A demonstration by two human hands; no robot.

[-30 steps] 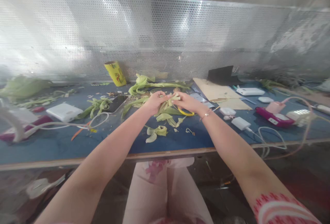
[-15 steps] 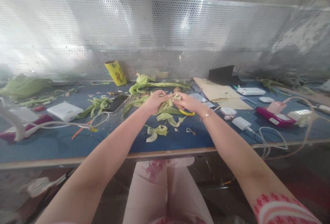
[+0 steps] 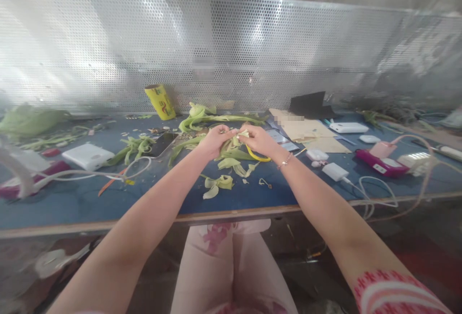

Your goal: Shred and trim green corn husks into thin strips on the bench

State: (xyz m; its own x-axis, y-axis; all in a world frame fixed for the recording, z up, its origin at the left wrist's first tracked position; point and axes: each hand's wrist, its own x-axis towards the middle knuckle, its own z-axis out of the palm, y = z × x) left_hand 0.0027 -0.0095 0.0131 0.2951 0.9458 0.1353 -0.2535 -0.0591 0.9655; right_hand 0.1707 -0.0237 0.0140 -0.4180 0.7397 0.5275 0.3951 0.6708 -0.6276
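Over the middle of the blue table, my left hand [image 3: 215, 141] and my right hand [image 3: 259, 141] meet with fingers pinched together. Between their fingertips is a small pale green petal-like piece [image 3: 244, 134], partly hidden by the fingers. Under the hands lies a pile of long green leaves [image 3: 234, 153]. A yellow curved handle or band [image 3: 259, 157] pokes out below my right hand. Closer to me, a curled pale leaf [image 3: 236, 165] and a small leafy sprig [image 3: 218, 184] rest on the table.
Behind stands a perforated metal panel [image 3: 159, 39] with a yellow tube [image 3: 160, 102] leaning near it. Left are a phone [image 3: 163, 145], a white box-shaped device [image 3: 87, 155] and cables. To the right lie cardboard [image 3: 306, 128], a white charger [image 3: 335, 172] and a magenta power strip [image 3: 381, 163].
Both hands stay together over the leaves. The fingers of my right hand have shifted slightly at the pale piece, and the whole view has moved a little.
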